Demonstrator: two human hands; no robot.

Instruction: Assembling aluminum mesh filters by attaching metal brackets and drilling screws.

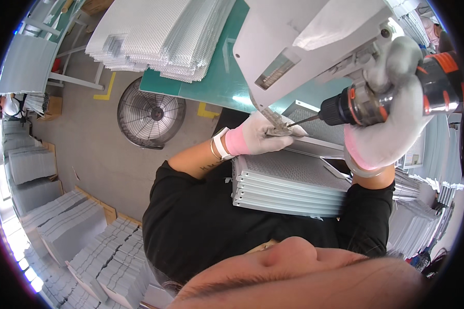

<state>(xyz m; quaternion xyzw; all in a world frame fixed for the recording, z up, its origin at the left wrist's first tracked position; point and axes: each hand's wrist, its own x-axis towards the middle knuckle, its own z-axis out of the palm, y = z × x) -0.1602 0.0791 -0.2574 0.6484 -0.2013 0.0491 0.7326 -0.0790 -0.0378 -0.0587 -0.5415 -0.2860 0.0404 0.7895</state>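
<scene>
My right hand (397,110), in a white glove with a pink cuff, is closed round a black and orange power drill (363,105). The drill's long thin bit points left to a small metal bracket (278,129). That bracket sits at the lower corner of a large white housing (265,56), which has a rectangular slot; whether it is joined there I cannot tell. My left hand (260,136), gloved alike, is closed on the bracket close to the bit's tip. Just below both hands is a stack of white-framed mesh panels (288,180), with another framed panel (319,121) behind the bit.
A green-topped table (191,92) carries a pile of white mesh sheets (165,36) at the far left. On the floor to the left stands a round fan (152,113). Stacked white panels (77,221) fill the lower left, and more stacks (420,226) stand at the right.
</scene>
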